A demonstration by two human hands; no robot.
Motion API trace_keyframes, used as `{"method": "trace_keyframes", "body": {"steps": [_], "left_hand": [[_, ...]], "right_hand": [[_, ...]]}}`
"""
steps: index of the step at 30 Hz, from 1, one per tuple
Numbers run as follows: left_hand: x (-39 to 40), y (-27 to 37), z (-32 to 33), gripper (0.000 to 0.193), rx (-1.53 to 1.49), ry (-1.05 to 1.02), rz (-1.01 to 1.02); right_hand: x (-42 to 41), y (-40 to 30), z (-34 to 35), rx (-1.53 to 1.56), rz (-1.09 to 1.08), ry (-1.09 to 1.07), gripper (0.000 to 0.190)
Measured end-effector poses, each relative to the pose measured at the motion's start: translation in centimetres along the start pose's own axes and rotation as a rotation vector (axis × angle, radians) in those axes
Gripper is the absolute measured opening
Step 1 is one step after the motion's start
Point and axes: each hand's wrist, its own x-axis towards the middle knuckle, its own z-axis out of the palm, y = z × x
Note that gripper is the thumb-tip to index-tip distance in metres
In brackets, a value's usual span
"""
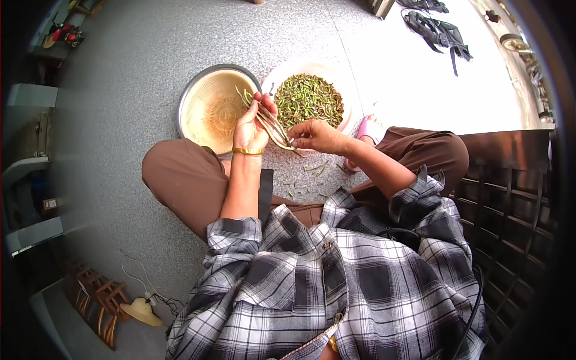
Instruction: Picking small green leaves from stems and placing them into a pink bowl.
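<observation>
My left hand (253, 123), with a gold-coloured bracelet at the wrist, holds a small bundle of long thin bean pods (270, 120) over the gap between two round vessels. The fingers of my right hand (317, 136) pinch the lower ends of the pods. Behind my right hand stands a pale basin (271, 80) with many short cut pieces of green and brownish pods (310, 100) in it. At the left is a yellowish strainer basket (202, 105) inside a dark-rimmed basin (185, 85); no pods lie on its visible bottom.
Several pod scraps (320, 170) lie on the speckled grey floor (135, 99) between my feet. A pink sandal (368, 128) is beside the pale basin. Black straps or bags (434, 31) lie at the upper right. A straw hat (141, 311), cords and wooden chairs (101, 297) are at the lower left.
</observation>
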Motion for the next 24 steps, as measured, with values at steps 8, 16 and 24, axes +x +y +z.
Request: {"method": "trace_keyframes", "body": {"steps": [8,16,24], "left_hand": [[-0.5,-0.3,1.2,0.013,0.724,-0.014,0.389],[-0.7,-0.1,1.5,0.014,0.749,-0.044,0.479],[-0.5,0.5,0.8,0.014,0.825,0.194,0.59]], "right_hand": [[0.3,0.3,-1.5,-0.381,-0.021,0.501,0.01],[-0.2,-0.5,-1.1,0.815,0.357,0.24,0.011],[-0.4,-1.3,-2.0,1.078,0.379,-0.133,0.034]]}}
